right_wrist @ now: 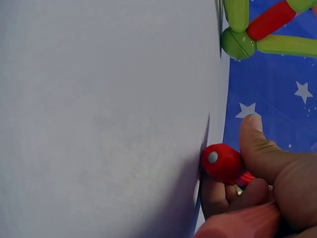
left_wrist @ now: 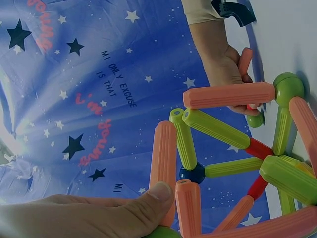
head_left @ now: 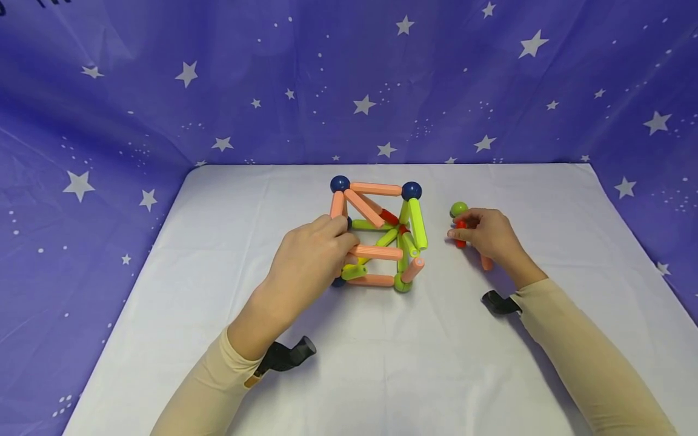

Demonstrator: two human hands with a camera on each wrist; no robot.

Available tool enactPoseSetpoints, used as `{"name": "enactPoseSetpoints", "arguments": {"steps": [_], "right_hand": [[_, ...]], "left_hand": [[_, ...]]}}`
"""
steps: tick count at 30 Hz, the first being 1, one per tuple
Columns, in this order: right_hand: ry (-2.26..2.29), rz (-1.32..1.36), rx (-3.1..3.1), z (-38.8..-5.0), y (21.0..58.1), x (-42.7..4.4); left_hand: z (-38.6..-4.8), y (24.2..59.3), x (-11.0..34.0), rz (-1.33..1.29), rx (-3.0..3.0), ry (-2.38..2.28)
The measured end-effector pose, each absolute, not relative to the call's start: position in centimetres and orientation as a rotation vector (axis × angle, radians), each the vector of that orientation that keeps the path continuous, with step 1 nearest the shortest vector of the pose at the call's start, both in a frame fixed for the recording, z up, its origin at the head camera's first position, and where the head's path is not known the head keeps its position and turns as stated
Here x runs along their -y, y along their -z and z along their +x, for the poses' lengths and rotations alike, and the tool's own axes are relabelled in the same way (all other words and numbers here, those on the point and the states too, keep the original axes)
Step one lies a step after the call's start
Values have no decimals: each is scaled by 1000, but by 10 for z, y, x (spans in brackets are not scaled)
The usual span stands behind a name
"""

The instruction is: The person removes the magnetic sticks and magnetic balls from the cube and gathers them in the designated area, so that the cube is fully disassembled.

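A frame of magnetic sticks and balls stands mid-table, with orange, green and red sticks and a dark blue ball [head_left: 411, 191] at its top right corner. At its left side, my left hand [head_left: 308, 260] pinches an orange stick [left_wrist: 163, 158] with the thumb on its side. Part of a green ball shows below that stick in the left wrist view. To the right of the frame, my right hand [head_left: 493, 236] holds a short red stick [right_wrist: 223, 162] between thumb and curled fingers. A loose green ball [head_left: 459, 209] lies just beyond these fingers, and an orange stick [head_left: 486, 262] is partly hidden under the hand.
A white cloth [head_left: 392, 363] covers the table. Behind it and at the sides hangs a purple curtain [head_left: 327, 79] with stars. Black wrist camera mounts [head_left: 286, 356] stick out from both sleeves near the tabletop. Some sticks on the frame's right side have free ends.
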State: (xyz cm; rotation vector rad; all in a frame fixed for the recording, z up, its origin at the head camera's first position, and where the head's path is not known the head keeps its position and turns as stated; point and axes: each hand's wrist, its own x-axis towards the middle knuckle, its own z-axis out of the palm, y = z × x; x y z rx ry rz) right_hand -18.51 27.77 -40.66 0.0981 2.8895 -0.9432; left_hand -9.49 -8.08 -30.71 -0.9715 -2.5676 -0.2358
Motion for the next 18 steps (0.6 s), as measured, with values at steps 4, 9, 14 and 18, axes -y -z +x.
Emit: {"name": "enactPoseSetpoints", "arguments": {"steps": [4,9,14,18], "right_hand": [[925,102,-2891,-183,405,-274],[862,73,-2920,-180,403,-271],[822,122,-2913,-178,403,-271],[842,180,-2874,-176,403,-271]], "left_hand": [[-95,307,81,-974,2568,234],[-95,307,81,-976,2566,245],[-96,307,81,-976,2566,248],[-96,307,81,-976,2563,242]]}}
